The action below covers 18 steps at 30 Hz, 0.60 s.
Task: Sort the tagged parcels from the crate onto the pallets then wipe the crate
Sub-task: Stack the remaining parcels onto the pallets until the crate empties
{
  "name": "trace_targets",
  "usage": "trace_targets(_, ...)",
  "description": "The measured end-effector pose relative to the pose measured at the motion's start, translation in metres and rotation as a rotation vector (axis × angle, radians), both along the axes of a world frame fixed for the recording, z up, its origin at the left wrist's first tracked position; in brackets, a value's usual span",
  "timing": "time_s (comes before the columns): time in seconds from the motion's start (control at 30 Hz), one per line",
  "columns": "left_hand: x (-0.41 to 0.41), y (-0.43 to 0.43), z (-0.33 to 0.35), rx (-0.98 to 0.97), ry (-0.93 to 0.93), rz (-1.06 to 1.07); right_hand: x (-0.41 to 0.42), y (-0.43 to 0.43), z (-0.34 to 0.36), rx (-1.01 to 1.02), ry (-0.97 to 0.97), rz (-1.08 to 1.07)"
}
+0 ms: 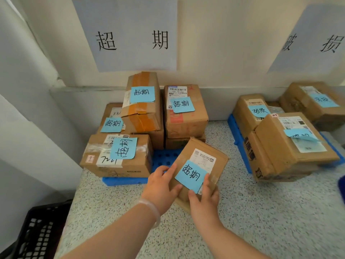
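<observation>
While gripping parcel [186, 152] in left hand [160, 186] and right hand [203, 199], found tilted at pallet [164, 157] front, long axis toward its bare patch, left nearer.

On the wall, printed large on the left paper sheet [130, 40]: 超期. On the right paper sheet [313, 43]: 破损.

Handwritten 超期 on blue notes [141, 94] stuck to five parcels:
- the tall taped box [143, 113]
- the box with the barcode label [186, 124]
- the low rear box [108, 109]
- the front left box [130, 170], note turned sideways
- the tilted front parcel [184, 154]

Handwritten digits starting 72 on the front left box's white label [107, 160], last strokes unclear.

On the right pallet [231, 120], 破损 on the note [259, 110] of the rear brown box [242, 113]. Notes on the large front box [276, 150] and the far right box [296, 101] too blurred to read. Shipping-label print too small to read.
</observation>
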<state>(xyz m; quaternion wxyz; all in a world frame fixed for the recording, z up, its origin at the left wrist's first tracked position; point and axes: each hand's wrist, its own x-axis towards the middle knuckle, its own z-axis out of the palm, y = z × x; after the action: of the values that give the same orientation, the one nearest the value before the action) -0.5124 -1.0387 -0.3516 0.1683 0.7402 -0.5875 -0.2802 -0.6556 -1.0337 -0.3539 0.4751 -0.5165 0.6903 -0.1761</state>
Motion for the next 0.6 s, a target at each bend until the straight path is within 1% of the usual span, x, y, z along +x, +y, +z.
trace_targets(0.07, 0.003, -0.005, 0.001, 0.013, -0.032, -0.04, 0.004, 0.005, 0.001, 0.036, -0.039, -0.037)
trace_targets(0.2, 0.01, -0.017, 0.006, 0.01, -0.176, -0.069, 0.006, 0.007, 0.005, 0.111, -0.113, -0.049)
trace_targets(0.33, 0.002, 0.001, 0.009, -0.021, -0.185, -0.034, 0.008, 0.001, 0.006, 0.06, -0.225, -0.112)
trace_targets(0.43, -0.006, 0.019, 0.008, -0.004, -0.244, -0.077, 0.006, -0.002, 0.007, 0.044, -0.253, -0.099)
trace_targets(0.5, -0.007, 0.021, 0.008, 0.031, -0.321, -0.1, 0.002, -0.003, 0.009, 0.022, -0.213, -0.045)
trace_targets(0.57, -0.005, 0.016, 0.011, 0.031, -0.403, -0.102, -0.008, -0.005, 0.012, -0.054, -0.086, 0.023)
trace_targets(0.6, -0.003, 0.013, 0.013, 0.023, -0.437, -0.1, -0.015, -0.008, 0.013, -0.129, 0.005, 0.04)
